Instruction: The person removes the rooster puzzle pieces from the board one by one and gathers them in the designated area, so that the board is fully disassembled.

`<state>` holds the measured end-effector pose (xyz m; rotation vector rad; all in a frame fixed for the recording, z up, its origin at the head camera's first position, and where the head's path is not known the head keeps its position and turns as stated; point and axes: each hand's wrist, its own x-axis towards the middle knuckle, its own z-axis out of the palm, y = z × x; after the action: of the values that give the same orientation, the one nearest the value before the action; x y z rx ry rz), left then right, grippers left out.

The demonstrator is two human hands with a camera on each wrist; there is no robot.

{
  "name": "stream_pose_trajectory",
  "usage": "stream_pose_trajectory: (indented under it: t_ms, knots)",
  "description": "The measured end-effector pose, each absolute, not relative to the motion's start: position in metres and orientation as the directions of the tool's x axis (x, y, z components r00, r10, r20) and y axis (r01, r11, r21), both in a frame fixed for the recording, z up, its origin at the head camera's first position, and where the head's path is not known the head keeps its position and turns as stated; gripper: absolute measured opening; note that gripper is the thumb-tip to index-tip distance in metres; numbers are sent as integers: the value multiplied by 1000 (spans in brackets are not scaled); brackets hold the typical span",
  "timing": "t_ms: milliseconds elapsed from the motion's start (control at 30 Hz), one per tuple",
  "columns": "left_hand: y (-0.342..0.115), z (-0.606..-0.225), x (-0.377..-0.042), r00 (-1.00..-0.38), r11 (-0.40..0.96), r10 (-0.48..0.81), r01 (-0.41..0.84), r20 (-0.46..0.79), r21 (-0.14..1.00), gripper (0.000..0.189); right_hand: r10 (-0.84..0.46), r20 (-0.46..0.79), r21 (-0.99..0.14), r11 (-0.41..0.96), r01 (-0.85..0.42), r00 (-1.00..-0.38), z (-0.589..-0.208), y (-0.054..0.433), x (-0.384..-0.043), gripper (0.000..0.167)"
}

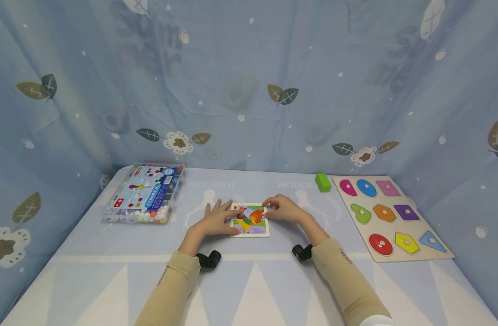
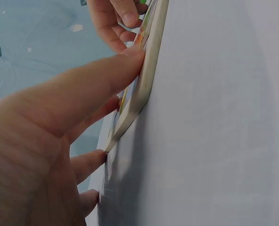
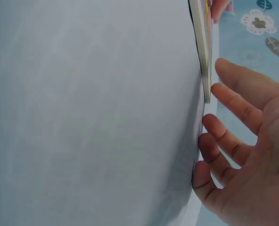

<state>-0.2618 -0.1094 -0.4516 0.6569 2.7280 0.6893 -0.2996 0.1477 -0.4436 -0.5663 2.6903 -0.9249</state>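
A small square puzzle [image 1: 253, 222] with a colourful rooster picture and a pale, thick wooden border lies flat on the table in the head view. My left hand [image 1: 215, 222] is spread at its left side, with the thumb on the near border and a fingertip over the picture's upper left. In the left wrist view that thumb [image 2: 106, 73] rests straight on the puzzle's edge [image 2: 151, 61]. At the right border, my right hand [image 1: 286, 209] has its fingers loosely bent. The right wrist view shows the right thumb and fingers [image 3: 236, 101] apart, beside the puzzle's corner, pinching nothing.
A clear box of molecule-model parts [image 1: 145, 192] stands at the back left. Toward the back right is a green block [image 1: 323, 182], next to a wooden shape board [image 1: 369, 231] with knobbed coloured pieces. A patterned blue curtain [image 1: 249, 68] hangs behind the table.
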Motion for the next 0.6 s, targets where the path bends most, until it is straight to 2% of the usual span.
stream_pose_trajectory:
  t_ms: [367, 600]
  knots:
    - [-108, -451, -259, -868, 784, 481, 364, -121, 504, 64, -425, -144, -596, 758, -265, -894, -444, 142, -304, 28]
    - [-107, -449, -261, -864, 782, 482, 349, -145, 516, 65, -403, -184, -574, 784, -235, -897, -441, 137, -305, 35]
